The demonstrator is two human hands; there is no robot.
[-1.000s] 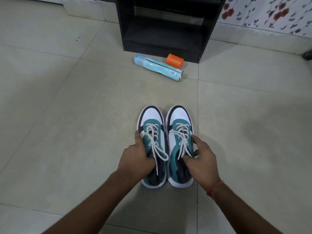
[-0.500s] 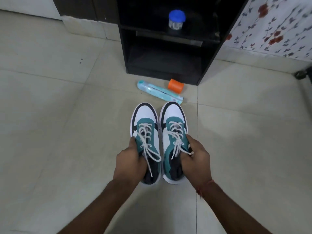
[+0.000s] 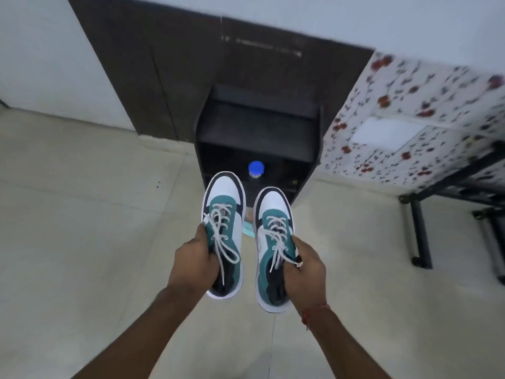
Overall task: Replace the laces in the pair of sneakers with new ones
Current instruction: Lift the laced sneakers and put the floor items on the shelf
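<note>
Pale floor tiles (image 3: pixel 82 214) run up to a dark shelf unit (image 3: pixel 259 127). Above them I hold one sneaker apiece — my left hand (image 3: pixel 195 262) grips the left sneaker (image 3: pixel 225 212), my right hand (image 3: pixel 306 269) the right sneaker (image 3: pixel 273 228) — both laced in white, a gap between them.

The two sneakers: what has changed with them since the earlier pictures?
Both were lifted off the floor and now sit apart. The left hand holds the left sneaker, the right hand the right sneaker, as before. The white laces are still in.
</note>
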